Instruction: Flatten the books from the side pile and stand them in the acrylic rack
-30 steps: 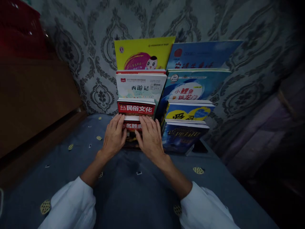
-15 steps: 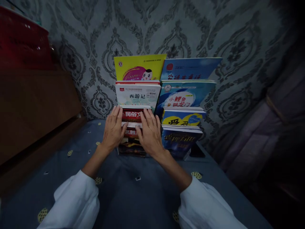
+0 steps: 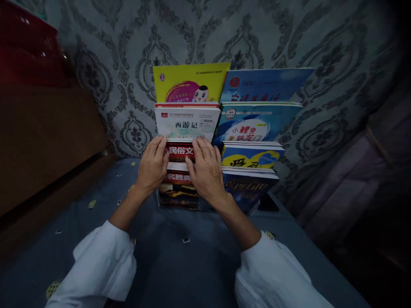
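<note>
Two tiers of books stand stepped against the patterned wall. In the left tier a yellow book (image 3: 189,81) is at the back, then a white book (image 3: 188,123), a red-titled book (image 3: 180,151) and a lower red book (image 3: 178,177) in front. My left hand (image 3: 152,164) lies flat with fingers stretched on the left side of the red-titled book. My right hand (image 3: 207,169) lies flat on its right side, fingertips reaching the white book's lower edge. The right tier holds blue books (image 3: 253,128) and a yellow-and-blue book (image 3: 252,156).
The books rest on a blue-grey cloth with small dots (image 3: 180,265). A brown wooden board (image 3: 45,137) runs along the left, with something red (image 3: 28,47) above it. Dark furniture (image 3: 369,171) stands at the right.
Both hands have slid upward from the lowest red book to the red-titled book above it. The view has shifted slightly.
</note>
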Demonstrator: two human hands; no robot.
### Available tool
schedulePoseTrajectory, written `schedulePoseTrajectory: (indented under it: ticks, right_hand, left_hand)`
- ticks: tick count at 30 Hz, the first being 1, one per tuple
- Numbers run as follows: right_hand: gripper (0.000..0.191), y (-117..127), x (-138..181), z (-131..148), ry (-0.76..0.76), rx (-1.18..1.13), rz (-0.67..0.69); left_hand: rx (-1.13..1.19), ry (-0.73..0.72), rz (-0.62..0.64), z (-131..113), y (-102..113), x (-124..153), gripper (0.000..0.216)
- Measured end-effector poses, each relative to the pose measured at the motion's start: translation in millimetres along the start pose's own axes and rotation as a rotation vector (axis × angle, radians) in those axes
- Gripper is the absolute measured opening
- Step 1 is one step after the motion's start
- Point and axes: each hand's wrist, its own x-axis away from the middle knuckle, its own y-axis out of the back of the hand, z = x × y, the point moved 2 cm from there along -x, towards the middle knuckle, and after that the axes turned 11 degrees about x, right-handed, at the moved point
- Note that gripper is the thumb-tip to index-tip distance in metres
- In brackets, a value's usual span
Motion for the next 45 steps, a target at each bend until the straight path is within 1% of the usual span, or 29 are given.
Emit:
schedulePoseTrajectory:
  ticks: [7, 11, 14, 16, 19, 23, 25, 27, 30, 33, 37, 41, 45]
  right_hand:
    - [0.051, -0.4, 0.3, -1.3, -0.007, -0.029, 0.013]
    - [0.053, 5.1, 0.2, -8.2, 0.050, -0.111, 0.032]
    - [0.057, 11.8, 7.0, -13.4, 0.058, -0.191, 0.015]
    - [0.058, 15.6, 18.6, -15.3, 0.011, -0.237, -0.012]
    - [0.062, 14.5, 46.6, -13.9, -0.103, -0.290, -0.021]
    - [0.067, -2.3, 87.1, -5.8, -0.210, -0.370, 0.063]
    - [0.067, -12.6, 100.4, -2.1, -0.230, -0.413, 0.111]
    - [0.066, -21.0, 107.2, -0.1, -0.252, -0.451, 0.147]
    - [0.067, -28.0, 109.0, 1.4, -0.282, -0.476, 0.160]
    - [0.068, -29.9, 107.6, 3.2, -0.293, -0.472, 0.127]
    - [0.066, -30.8, 107.2, 5.4, -0.313, -0.488, 0.085]
    - [0.064, -31.8, 107.0, 4.5, -0.347, -0.524, 0.075]
    - [0.065, -32.0, 103.0, 3.7, -0.353, -0.551, 0.056]
  left_hand:
    - [-0.011, -0.005, 0.014, 1.6, 1.9, 1.6, 0.045]
    - [0.030, 0.007, 0.047, 2.3, 3.5, 7.5, 0.049]
    - [0.081, 0.034, 0.025, 2.1, 3.7, 14.4, 0.052]
    - [0.131, 0.076, -0.016, 2.7, 2.8, 20.0, 0.054]
    - [0.250, 0.168, -0.089, 3.4, -1.4, 31.9, 0.060]
    - [0.424, 0.330, -0.144, -3.0, -11.0, 55.3, 0.066]
    - [0.456, 0.405, -0.135, -10.2, -14.5, 67.6, 0.066]
    - [0.472, 0.466, -0.119, -17.3, -16.2, 77.5, 0.065]
    - [0.508, 0.521, -0.107, -23.1, -17.1, 85.4, 0.062]
    - [0.522, 0.539, -0.135, -22.9, -18.8, 86.9, 0.059]
    - [0.510, 0.537, -0.173, -21.6, -22.0, 86.5, 0.055]
    - [0.501, 0.521, -0.167, -21.9, -22.9, 87.1, 0.051]
    - [0.492, 0.520, -0.173, -20.7, -22.7, 87.7, 0.051]
